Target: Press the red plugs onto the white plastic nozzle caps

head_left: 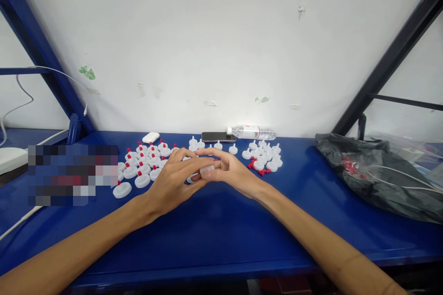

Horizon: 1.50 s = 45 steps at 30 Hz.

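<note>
Both my hands meet above the middle of the blue table. My right hand is closed, thumb and fingers around a white plastic nozzle cap. Bent over the same cap from the other side, the fingers of my left hand are closed at it; its tip is hidden between the fingers. To the left stand rows of white nozzle caps with red tips. On the right is a cluster of white nozzle caps without red tips, beside a small heap of red tips. A few bare nozzle caps stand behind my hands.
A phone and a clear plastic bottle lie along the wall. A white case sits at the back left. A dark plastic bag with red pieces covers the right side. Blue posts rise at the left.
</note>
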Available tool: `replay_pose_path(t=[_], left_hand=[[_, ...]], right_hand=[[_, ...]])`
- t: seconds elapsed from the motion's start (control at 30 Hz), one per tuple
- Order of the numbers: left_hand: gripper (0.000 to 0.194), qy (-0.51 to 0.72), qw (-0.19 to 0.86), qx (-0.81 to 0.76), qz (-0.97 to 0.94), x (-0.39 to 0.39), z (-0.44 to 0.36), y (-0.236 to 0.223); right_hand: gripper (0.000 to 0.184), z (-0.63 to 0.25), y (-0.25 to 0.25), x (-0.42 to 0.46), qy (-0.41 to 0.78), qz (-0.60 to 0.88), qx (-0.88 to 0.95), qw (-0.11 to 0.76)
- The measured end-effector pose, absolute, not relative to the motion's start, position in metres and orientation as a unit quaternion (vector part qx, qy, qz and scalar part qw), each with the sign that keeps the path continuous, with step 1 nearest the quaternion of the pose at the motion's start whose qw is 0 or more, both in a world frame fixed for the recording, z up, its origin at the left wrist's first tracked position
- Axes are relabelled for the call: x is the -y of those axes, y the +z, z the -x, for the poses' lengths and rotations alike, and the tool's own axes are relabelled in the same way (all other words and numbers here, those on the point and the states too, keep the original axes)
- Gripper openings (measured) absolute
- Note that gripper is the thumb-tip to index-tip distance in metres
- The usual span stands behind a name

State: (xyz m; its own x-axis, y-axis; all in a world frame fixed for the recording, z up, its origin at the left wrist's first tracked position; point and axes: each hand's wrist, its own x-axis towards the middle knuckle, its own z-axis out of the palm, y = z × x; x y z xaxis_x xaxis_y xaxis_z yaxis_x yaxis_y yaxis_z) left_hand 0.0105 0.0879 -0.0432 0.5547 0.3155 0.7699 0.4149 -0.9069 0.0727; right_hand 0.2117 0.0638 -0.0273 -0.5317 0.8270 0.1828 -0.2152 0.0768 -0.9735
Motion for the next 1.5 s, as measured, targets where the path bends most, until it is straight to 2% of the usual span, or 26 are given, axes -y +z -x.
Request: replay_pose_path(t=[0.17,0.23,0.33,0.43,0.53,0.7,0.9,1.13,1.5], left_hand=[[0.02,-0.406,0.038,0.217,0.887,-0.089,-0.01,-0.042],[0.019,-0.393,0.029,0.231,0.89,-0.09,-0.01,-0.043],[0.018,-0.36,0.006,0.255,0.897,-0.091,-0.009,-0.045],[0.019,-0.325,-0.02,0.268,0.907,-0.088,-0.009,-0.047],[0.019,-0.294,-0.042,0.269,0.916,-0.085,-0.01,-0.05],[0.018,-0.253,-0.064,0.272,0.926,-0.087,-0.011,-0.053],[0.021,-0.234,-0.08,0.275,0.929,-0.091,-0.011,-0.054],[0.017,-0.243,-0.081,0.279,0.926,-0.089,-0.01,-0.056],[0.036,-0.262,-0.067,0.303,0.914,-0.08,-0.008,-0.053]], right_hand=[[0.039,-0.219,-0.019,-0.063,0.489,0.354,0.692,0.396],[0.033,-0.224,-0.019,-0.065,0.369,0.416,0.722,0.41],[0.026,-0.231,-0.027,-0.072,0.13,0.502,0.755,0.401],[0.046,-0.237,-0.041,-0.08,0.023,0.51,0.789,0.341],[0.059,-0.238,-0.05,-0.084,0.026,0.479,0.825,0.297],[0.046,-0.233,-0.056,-0.086,0.034,0.481,0.834,0.267],[0.051,-0.236,-0.061,-0.089,0.068,0.513,0.822,0.238],[0.056,-0.234,-0.066,-0.098,0.087,0.504,0.822,0.25],[0.052,-0.225,-0.08,-0.114,0.075,0.504,0.814,0.28]])
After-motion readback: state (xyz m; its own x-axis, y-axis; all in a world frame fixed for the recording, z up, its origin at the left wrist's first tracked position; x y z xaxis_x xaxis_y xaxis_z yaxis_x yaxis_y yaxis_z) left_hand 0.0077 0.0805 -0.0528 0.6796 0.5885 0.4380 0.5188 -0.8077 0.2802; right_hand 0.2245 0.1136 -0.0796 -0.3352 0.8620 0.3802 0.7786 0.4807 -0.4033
